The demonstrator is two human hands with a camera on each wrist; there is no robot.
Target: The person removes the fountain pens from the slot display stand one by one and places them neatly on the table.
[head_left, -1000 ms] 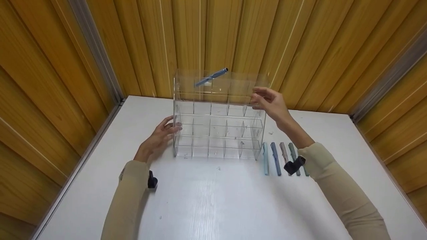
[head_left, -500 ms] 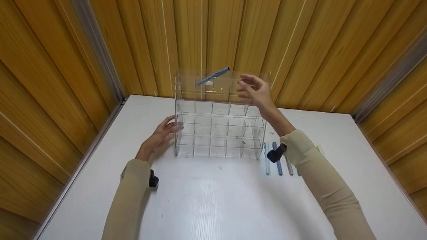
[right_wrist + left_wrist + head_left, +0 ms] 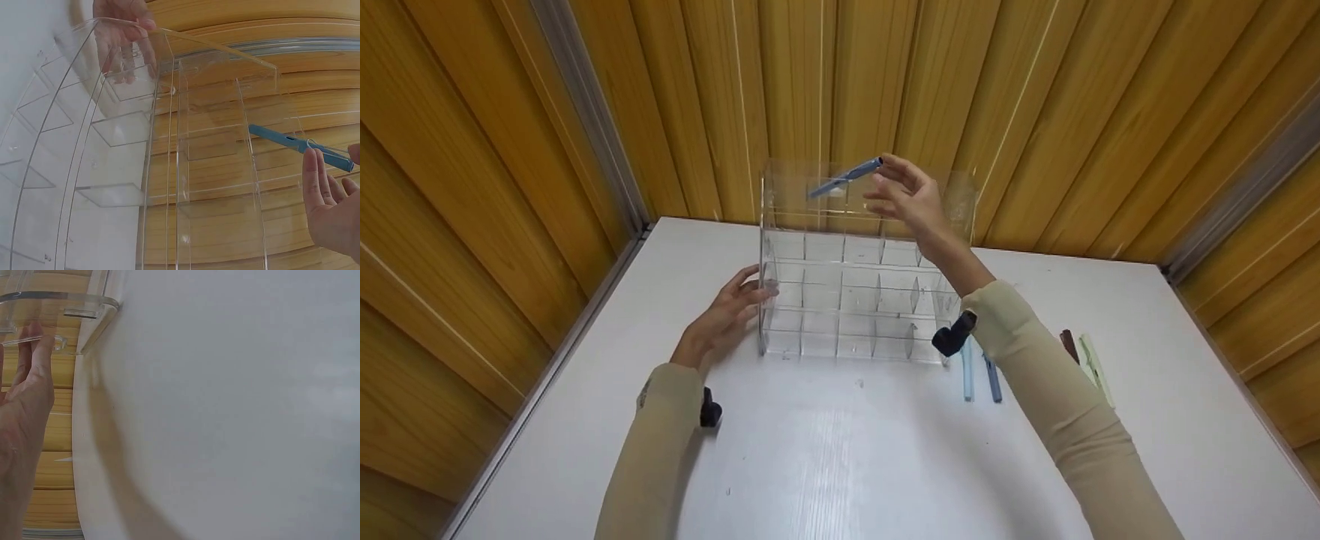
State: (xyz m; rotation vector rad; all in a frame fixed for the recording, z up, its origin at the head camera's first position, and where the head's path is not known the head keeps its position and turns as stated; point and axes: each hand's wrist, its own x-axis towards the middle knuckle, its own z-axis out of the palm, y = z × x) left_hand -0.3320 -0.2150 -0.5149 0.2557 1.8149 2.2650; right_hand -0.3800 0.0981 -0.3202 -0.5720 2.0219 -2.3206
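A clear acrylic organizer with rows of compartments stands upright on the white table. A blue pen lies slanted across its upper part; the right wrist view shows the same pen with its clip. My right hand is at the pen's upper right end, thumb and fingers spread on either side of it and not closed round it. With my left hand I hold the organizer's left side panel, fingers and thumb at its edge. In the left wrist view, that hand is at the panel's edge.
Right of the organizer lie a light blue pen, a darker blue pen, a dark brown pen and a light green pen. My right forearm covers the middle of this row. A wood-plank wall rises behind the table.
My right hand has moved left from the organizer's right side to the blue pen's end. The forearm now covers different pens. My left hand stays at the side panel.
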